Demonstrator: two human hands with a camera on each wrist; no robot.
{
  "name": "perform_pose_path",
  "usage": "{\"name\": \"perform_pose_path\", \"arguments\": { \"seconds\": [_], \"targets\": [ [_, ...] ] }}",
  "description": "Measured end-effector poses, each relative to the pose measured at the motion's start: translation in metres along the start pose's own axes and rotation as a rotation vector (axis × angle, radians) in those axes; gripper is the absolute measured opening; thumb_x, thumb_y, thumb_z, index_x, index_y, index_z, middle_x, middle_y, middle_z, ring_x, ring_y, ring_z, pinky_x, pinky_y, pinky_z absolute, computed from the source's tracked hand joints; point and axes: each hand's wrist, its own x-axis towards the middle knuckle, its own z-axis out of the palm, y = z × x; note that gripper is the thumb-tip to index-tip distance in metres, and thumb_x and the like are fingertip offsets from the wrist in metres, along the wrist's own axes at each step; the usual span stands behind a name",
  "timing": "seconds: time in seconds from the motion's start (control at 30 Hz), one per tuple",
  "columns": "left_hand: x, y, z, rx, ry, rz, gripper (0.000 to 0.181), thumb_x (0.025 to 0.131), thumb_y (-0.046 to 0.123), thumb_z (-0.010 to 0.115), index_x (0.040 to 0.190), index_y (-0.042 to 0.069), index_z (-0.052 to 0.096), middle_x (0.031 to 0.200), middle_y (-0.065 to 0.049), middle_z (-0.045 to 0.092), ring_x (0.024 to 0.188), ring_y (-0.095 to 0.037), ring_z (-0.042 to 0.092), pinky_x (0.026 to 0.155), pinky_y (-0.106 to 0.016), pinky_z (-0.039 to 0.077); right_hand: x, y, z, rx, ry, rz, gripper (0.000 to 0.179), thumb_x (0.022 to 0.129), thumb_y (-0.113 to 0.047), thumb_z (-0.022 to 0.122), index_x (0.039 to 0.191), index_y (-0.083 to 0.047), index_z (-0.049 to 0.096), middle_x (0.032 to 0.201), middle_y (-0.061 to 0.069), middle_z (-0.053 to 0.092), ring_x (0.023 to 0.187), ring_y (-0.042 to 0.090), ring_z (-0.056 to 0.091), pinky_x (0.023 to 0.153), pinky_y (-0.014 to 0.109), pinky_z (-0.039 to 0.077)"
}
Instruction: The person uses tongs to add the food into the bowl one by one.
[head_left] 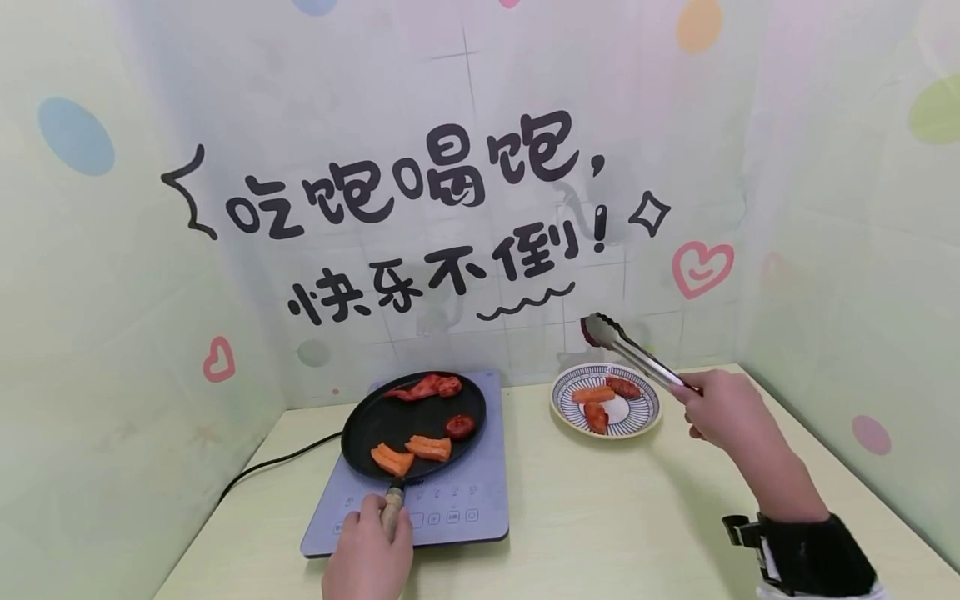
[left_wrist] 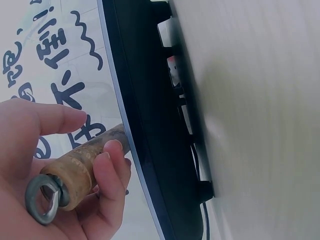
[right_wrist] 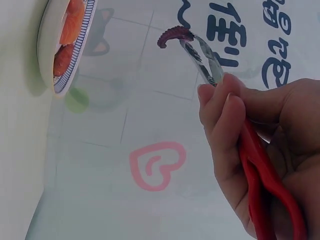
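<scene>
My left hand (head_left: 369,554) grips the wooden handle (left_wrist: 82,162) of a black frying pan (head_left: 401,417); a metal ring hangs at the handle's end. In the pan lie a long glossy red piece (head_left: 427,387), a small round red piece (head_left: 460,427) and two orange ridged pieces (head_left: 428,448). To the right, my right hand (head_left: 727,412) holds metal tongs (head_left: 637,354) with red handles (right_wrist: 262,175). A dark red, curled, bumpy piece (right_wrist: 175,35) is at their tips, raised above a patterned plate (head_left: 562,417). On the plate are an orange ridged piece (head_left: 592,394) and two reddish-brown pieces (head_left: 597,418).
Beneath the pan is a flat grey-blue induction cooker (head_left: 491,467) with touch controls, and its black cable (head_left: 281,458) runs left. Both stand on a pale table (head_left: 585,517). Printed curtains (head_left: 450,350) enclose the back and sides.
</scene>
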Motion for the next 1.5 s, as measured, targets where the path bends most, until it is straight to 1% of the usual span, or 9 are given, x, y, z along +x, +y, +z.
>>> {"name": "perform_pose_path", "arguments": {
  "seconds": [0.2,0.47,0.63,0.73,0.83,0.93,1.17,1.27,1.5],
  "targets": [
    [0.0,0.001,0.0,0.005,-0.004,-0.003,0.044,0.1,0.035,0.068,0.128,0.002,0.06,0.101,-0.022,0.062,0.073,-0.028,0.058,0.062,-0.043,0.047,-0.001,-0.014,0.008,0.09,-0.04,0.031,0.035,0.108,-0.017,0.061,0.134,0.007,0.066,0.073,0.007,0.064,0.059,0.014,0.063,0.057,0.031,0.051],
    [-0.001,0.001,-0.001,0.005,0.0,-0.001,0.044,0.1,0.035,0.068,0.128,0.002,0.06,0.101,-0.022,0.062,0.073,-0.029,0.058,0.063,-0.044,0.048,-0.007,-0.03,0.021,0.139,-0.099,-0.064,0.023,0.107,-0.016,0.062,0.12,0.0,0.072,0.07,0.005,0.061,0.058,0.015,0.062,0.056,0.032,0.048],
    [-0.001,0.002,-0.002,0.005,-0.003,-0.005,0.044,0.1,0.035,0.068,0.129,0.002,0.06,0.101,-0.022,0.062,0.073,-0.028,0.058,0.063,-0.043,0.047,-0.01,-0.042,0.031,0.157,-0.13,-0.081,0.017,0.105,-0.014,0.064,0.113,-0.003,0.074,0.066,0.004,0.058,0.053,0.015,0.059,0.053,0.031,0.045],
    [-0.001,0.003,-0.002,0.005,-0.005,-0.005,0.045,0.1,0.034,0.068,0.129,0.002,0.06,0.102,-0.022,0.062,0.073,-0.028,0.057,0.063,-0.043,0.047,-0.012,-0.048,0.038,0.155,-0.137,-0.092,0.018,0.103,-0.013,0.067,0.115,-0.003,0.076,0.065,0.005,0.058,0.051,0.015,0.058,0.052,0.031,0.045],
    [-0.001,0.003,-0.002,0.006,-0.007,-0.005,0.045,0.1,0.034,0.068,0.129,0.002,0.06,0.101,-0.022,0.062,0.072,-0.028,0.057,0.062,-0.042,0.046,-0.015,-0.054,0.046,0.144,-0.134,-0.119,0.017,0.101,-0.014,0.071,0.114,-0.005,0.078,0.072,0.005,0.063,0.05,0.014,0.058,0.052,0.032,0.046],
    [-0.001,0.003,-0.003,0.008,-0.009,-0.003,0.045,0.1,0.034,0.068,0.129,0.001,0.06,0.1,-0.022,0.061,0.072,-0.028,0.057,0.062,-0.042,0.046,-0.018,-0.059,0.053,0.144,-0.14,-0.137,0.01,0.101,-0.013,0.071,0.104,-0.006,0.078,0.071,0.003,0.062,0.048,0.014,0.057,0.052,0.031,0.047],
    [-0.001,0.001,-0.002,0.003,0.002,-0.006,0.044,0.1,0.035,0.068,0.129,0.002,0.06,0.101,-0.022,0.062,0.073,-0.028,0.057,0.063,-0.043,0.047,-0.022,-0.072,0.063,0.159,-0.191,-0.156,0.02,0.102,-0.012,0.069,0.119,-0.003,0.076,0.068,0.002,0.061,0.049,0.013,0.054,0.053,0.029,0.049],
    [-0.001,0.001,-0.001,-0.002,0.006,-0.003,0.043,0.1,0.034,0.068,0.129,0.003,0.061,0.103,-0.022,0.063,0.074,-0.028,0.058,0.063,-0.044,0.048,-0.022,-0.074,0.068,0.13,-0.188,-0.17,0.015,0.102,-0.013,0.07,0.112,-0.004,0.077,0.068,0.003,0.062,0.048,0.013,0.055,0.053,0.029,0.049],
    [-0.002,0.001,0.001,-0.013,0.02,-0.007,0.041,0.099,0.034,0.069,0.127,0.005,0.061,0.101,-0.02,0.063,0.073,-0.027,0.057,0.063,-0.043,0.047,-0.017,-0.08,0.084,0.18,-0.206,-0.178,0.008,0.101,-0.012,0.072,0.099,-0.005,0.076,0.062,0.002,0.057,0.046,0.012,0.052,0.051,0.029,0.048]
  ]
}}
